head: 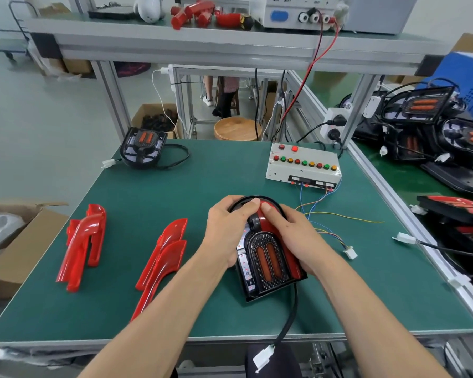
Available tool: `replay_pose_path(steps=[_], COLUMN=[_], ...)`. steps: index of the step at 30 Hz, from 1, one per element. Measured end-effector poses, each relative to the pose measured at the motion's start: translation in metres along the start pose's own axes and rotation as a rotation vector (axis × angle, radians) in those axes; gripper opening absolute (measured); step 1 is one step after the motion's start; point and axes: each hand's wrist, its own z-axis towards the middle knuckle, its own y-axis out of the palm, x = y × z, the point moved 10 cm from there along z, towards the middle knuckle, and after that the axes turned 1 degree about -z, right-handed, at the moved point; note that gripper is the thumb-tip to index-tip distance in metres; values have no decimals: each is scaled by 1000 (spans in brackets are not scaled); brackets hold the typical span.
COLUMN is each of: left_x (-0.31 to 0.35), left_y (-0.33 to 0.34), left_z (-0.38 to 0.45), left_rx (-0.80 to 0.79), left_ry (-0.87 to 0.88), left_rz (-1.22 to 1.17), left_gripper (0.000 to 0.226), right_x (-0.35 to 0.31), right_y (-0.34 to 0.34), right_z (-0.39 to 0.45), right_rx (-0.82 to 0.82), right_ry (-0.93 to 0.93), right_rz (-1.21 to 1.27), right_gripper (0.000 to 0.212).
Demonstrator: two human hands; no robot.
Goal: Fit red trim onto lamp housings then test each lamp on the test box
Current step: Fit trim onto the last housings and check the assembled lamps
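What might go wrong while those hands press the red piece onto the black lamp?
The red trim is seated only on the right side of the lamp housing, so uneven pressure from the left hand and right hand may skew it. The housing's cable hangs over the table edge; its weight could pull the housing around.

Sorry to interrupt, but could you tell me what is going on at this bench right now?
A person is pressing a red trim onto a black lamp housing on the green mat, left hand and right hand curled over its rounded top. The housing's white plug hangs off the front edge, not connected. More red trim pieces wait to the left, and the test box sits behind.
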Motion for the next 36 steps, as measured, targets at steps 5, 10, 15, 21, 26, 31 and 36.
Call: replay_pose_path(steps=[5, 10, 15, 21, 26, 31, 36], left_x=[-3, -4, -6, -4, -6, -15, -18], left_y=[-6, -4, -8, -6, -23, -36, -38], left_z=[1, 3, 3, 4, 15, 18, 14], left_rx=[37, 30, 34, -14, 63, 104, 132], left_ry=[-14, -9, -14, -6, -96, -232, -282], left_rz=[0, 34, 27, 39, -31, -136, -118], left_gripper=[4, 5, 11, 26, 19, 20, 53], right_x=[5, 8, 5, 8, 17, 38, 23], right_y=[4, 1, 0, 1, -14, -22, -20], right_z=[-1, -2, -2, 1, -13, -38, -46], right_rx=[-27, -64, -10, -15, -167, -128, -4], right_ry=[53, 97, 58, 48, 9, -10, -127], right_rz=[107, 211, 168, 112, -40, -21, -23], right_gripper=[39, 34, 43, 48, 31, 26, 25])
